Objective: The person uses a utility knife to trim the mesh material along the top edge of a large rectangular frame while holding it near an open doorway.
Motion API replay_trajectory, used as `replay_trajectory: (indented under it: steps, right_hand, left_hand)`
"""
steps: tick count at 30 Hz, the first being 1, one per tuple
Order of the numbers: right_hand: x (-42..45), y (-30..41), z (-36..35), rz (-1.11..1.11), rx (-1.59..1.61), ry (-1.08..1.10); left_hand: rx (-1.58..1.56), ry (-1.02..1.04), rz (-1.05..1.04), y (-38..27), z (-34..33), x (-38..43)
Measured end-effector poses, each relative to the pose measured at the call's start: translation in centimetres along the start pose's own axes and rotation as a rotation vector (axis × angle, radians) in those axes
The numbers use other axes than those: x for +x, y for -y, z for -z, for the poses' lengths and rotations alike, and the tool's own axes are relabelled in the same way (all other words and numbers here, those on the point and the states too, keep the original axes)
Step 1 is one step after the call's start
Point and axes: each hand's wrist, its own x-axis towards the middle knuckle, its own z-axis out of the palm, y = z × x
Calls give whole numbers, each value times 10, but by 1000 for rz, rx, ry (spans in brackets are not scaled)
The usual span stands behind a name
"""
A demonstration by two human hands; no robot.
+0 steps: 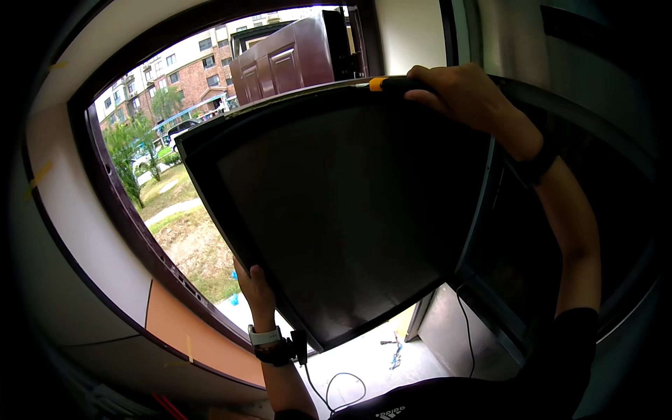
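Observation:
A large dark framed panel [336, 220] fills the middle of the view, tilted, its face toward me. My left hand [257, 289] grips the panel's left edge near the lower corner, thumb on the front side. At the top edge, my right hand [451, 97] is closed around a black-and-orange tool handle [388, 84]. The orange end points left along that edge. The tool's tip is too small to make out. A watch with a pale strap [264, 336] and a black device sit on my left wrist, and a dark band [535, 157] is on the right one.
Beyond the panel is a dark doorway frame [131, 226] with an open brown panelled door [278, 58]. Grass, trees and buildings lie outside. A thin cable [467, 331] hangs below the panel's right corner. Another cable [346, 375] loops near my left arm. Small items [395, 357] lie on the pale floor.

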Motion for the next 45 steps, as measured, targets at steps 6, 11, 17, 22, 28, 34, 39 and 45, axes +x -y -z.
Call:
replay_trajectory:
  steps: [6, 11, 17, 22, 28, 34, 39, 45]
  right_hand:
    - [2, 17, 24, -100, -23, 57]
    - [-9, 13, 27, -179, 88, 51]
    - [-52, 48, 27, -489, 596, -247]
    - [-147, 112, 8, -768, 770, -326]
    - [-183, 221, -32, -967, 1084, -125]
    - [-225, 252, -23, -1219, 1210, -258]
    - [-234, 262, -8, -1361, 1332, -512]
    - [-227, 299, 2, -1378, 1219, -566]
  left_hand:
    - [-45, 51, 13, 7, 6, 1]
    - [-88, 66, 15, 8, 4, 3]
    - [-119, 21, 7, 12, 17, -1]
    - [-192, 30, 94, 4, -2, -9]
    - [-98, 41, 113, -14, 20, -25]
    - [-111, 118, 113, -44, 17, -28]
    - [-129, 154, 115, -33, 28, -25]
    - [-96, 225, 85, -37, 31, -23]
